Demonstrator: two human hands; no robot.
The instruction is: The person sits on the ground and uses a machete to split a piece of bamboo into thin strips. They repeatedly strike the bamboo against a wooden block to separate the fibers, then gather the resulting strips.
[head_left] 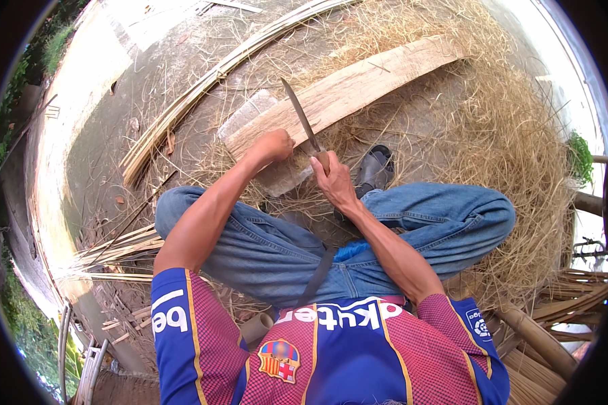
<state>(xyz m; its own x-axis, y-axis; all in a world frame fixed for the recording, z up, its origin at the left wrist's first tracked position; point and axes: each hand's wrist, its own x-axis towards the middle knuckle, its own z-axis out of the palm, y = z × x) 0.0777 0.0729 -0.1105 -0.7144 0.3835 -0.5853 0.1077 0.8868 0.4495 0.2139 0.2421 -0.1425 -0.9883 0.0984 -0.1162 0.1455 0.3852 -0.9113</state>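
Note:
My right hand point(335, 181) is wrapped round the wooden handle of a knife point(301, 116). Its long, narrow blade points up and away to the left, across the near part of a pale wooden board point(371, 77). Curled closed, my left hand point(275, 145) is at the board's near end, left of the blade. Whatever its fingers hold, if anything, is hidden or too thin to make out. A pale flat block point(248, 111) lies by the board's left edge, and a grey block point(285, 177) shows below my left hand.
Long split strips point(203, 91) lie in a bundle at the far left, with more strips point(118, 255) beside my left knee. Fine shavings point(513, 135) cover the ground to the right. My sandalled foot point(375, 170) is near the knife handle. Thick poles point(537, 341) lie at lower right.

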